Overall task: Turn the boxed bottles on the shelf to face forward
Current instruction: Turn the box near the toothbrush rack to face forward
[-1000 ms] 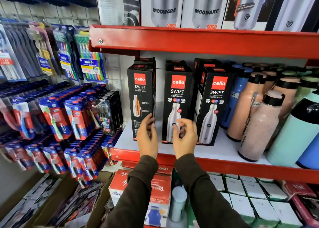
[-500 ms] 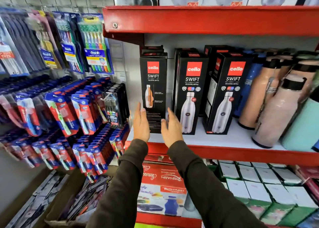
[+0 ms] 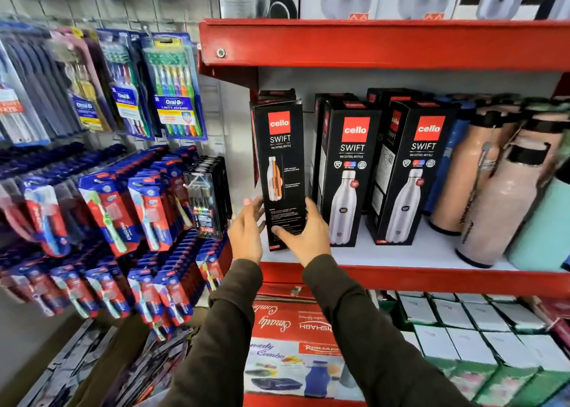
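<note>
Hands in dark sleeves reach up to the left end of a red-edged shelf (image 3: 401,278) whose white deck carries three black boxed bottles at its front. Left hand (image 3: 246,232) stands open beside the left edge of the leftmost box (image 3: 282,175), fingers (image 3: 256,204) loosely spread and pointing upward near the box's lower side; whether they touch it cannot be told. Right hand (image 3: 305,237) lies against the lower right corner of the same box, thumb across its front face and the other fingers wrapped round the right edge, so the box is clasped low down. This box stands upright at the shelf's front left corner, showing a face with a small orange-and-white bottle picture and fine print. Just to its right, apart by a narrow gap, the middle box (image 3: 348,175) shows a large white bottle picture, and the right box (image 3: 413,175) beside it shows the same, turned slightly so a side panel is also visible. More black boxes stand behind them. Beige loose bottles (image 3: 493,197) with black caps crowd the right of the shelf. Toothbrush packs (image 3: 172,86) hang on the wall panel to the left.
</note>
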A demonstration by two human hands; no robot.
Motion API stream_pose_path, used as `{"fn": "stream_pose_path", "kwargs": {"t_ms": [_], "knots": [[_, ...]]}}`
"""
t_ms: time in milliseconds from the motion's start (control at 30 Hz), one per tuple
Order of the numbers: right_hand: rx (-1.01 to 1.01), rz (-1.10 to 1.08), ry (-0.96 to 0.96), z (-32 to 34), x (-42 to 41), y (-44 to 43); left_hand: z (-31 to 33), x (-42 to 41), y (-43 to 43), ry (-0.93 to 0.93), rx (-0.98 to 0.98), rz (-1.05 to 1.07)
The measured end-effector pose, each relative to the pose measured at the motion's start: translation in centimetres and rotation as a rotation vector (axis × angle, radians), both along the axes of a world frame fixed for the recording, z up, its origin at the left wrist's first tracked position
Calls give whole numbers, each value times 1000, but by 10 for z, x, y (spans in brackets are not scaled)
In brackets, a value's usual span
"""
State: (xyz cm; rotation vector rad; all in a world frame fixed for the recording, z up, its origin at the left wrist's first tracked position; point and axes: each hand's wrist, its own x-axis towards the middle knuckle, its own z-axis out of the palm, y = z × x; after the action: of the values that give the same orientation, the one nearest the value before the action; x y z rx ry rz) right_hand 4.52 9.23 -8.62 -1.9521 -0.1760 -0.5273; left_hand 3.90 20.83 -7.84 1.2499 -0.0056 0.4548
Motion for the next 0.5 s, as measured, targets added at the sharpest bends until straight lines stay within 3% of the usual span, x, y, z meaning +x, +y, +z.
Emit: {"fn": "stream_pose_path", "kwargs": {"t_ms": [333,433,500], "knots": [[102,-109,8,12,6,7,8,-2,16,-104,118,92],[100,-80,8,11,8,4,8,12,28,-145,270,172],[89,-41,9,11,8,2,11,22,32,-94,370,111]]}}
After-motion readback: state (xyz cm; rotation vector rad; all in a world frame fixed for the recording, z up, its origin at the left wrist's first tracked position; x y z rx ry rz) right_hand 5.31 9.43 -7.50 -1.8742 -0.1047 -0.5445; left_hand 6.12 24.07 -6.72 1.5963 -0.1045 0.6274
